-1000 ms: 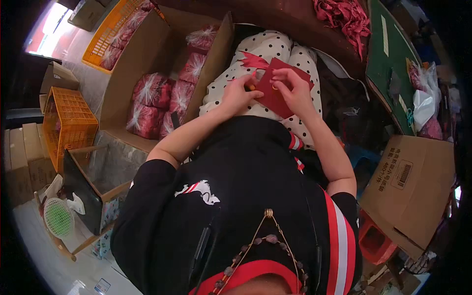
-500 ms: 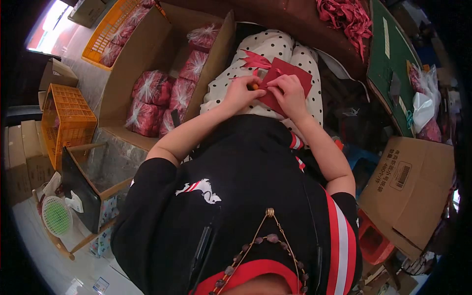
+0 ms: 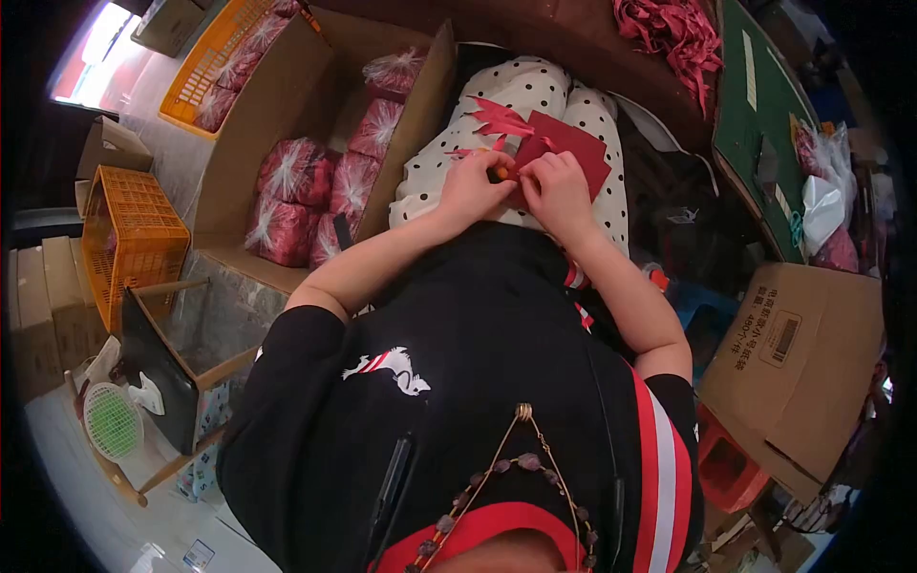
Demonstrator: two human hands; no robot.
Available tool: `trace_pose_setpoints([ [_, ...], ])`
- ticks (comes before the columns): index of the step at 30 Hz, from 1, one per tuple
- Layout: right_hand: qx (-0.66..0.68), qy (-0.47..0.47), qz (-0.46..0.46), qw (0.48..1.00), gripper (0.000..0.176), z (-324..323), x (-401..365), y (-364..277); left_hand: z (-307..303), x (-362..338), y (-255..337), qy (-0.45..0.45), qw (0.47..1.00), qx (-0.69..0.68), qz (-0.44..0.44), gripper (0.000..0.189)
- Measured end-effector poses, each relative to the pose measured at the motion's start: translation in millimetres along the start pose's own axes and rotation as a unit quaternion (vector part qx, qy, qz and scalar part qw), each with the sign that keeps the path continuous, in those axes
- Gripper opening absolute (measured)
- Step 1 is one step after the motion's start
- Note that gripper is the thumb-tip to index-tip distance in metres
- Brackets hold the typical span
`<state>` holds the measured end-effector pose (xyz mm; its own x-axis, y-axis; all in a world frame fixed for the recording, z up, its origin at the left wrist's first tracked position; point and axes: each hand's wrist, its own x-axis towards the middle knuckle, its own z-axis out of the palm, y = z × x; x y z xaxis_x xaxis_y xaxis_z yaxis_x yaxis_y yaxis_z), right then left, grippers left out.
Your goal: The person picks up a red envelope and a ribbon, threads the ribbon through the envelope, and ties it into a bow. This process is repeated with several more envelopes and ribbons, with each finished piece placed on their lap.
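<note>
One wide head view, looking steeply down the body

The camera sits at the wearer's head, facing down and forward. Nearest is the necklace [image 3: 528, 462] at the bottom; the black shirt [image 3: 478, 334] fills the middle. The left hand [image 3: 471, 191] and right hand [image 3: 559, 194] lie farther off, over the dotted trousers [image 3: 516, 88]. The lens bends the scene, taking in the open carton [image 3: 224, 181] on the left and the closed carton [image 3: 802, 363] on the right.

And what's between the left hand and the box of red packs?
The head view shows dotted cloth between the left hand and the box.
</note>
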<state>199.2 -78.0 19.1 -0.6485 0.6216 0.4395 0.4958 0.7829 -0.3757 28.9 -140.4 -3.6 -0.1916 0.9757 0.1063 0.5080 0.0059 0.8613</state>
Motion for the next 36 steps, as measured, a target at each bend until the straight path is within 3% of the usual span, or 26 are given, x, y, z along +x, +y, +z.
trace_pose_setpoints([
  [8, -0.066, -0.005, -0.021, 0.998, 0.005, -1, -2, -10, 3, -8, 14, -0.003, 1.000, 0.022, -0.020, 0.029],
  [13, 0.002, 0.008, 0.021, 1.000, 0.007, -1, -3, 1, 2, -8, 17, 0.012, 0.999, 0.022, 0.025, 0.029],
  [20, 0.009, -0.004, 0.040, 0.999, 0.010, 3, -4, -3, 6, -10, 12, 0.006, 0.999, 0.040, 0.006, 0.029],
  [29, -0.034, 0.035, -0.021, 0.999, 0.011, 9, -3, -1, 7, -9, 10, 0.024, 0.999, 0.044, 0.013, 0.030],
  [31, 0.062, -0.001, 0.071, 0.996, 0.008, 9, -3, 3, 4, -5, 5, -0.012, 0.999, 0.035, 0.002, 0.030],
  [36, 0.097, -0.027, 0.150, 0.984, 0.008, 8, -2, 1, 5, -6, 1, -0.021, 1.000, 0.008, 0.010, 0.032],
])
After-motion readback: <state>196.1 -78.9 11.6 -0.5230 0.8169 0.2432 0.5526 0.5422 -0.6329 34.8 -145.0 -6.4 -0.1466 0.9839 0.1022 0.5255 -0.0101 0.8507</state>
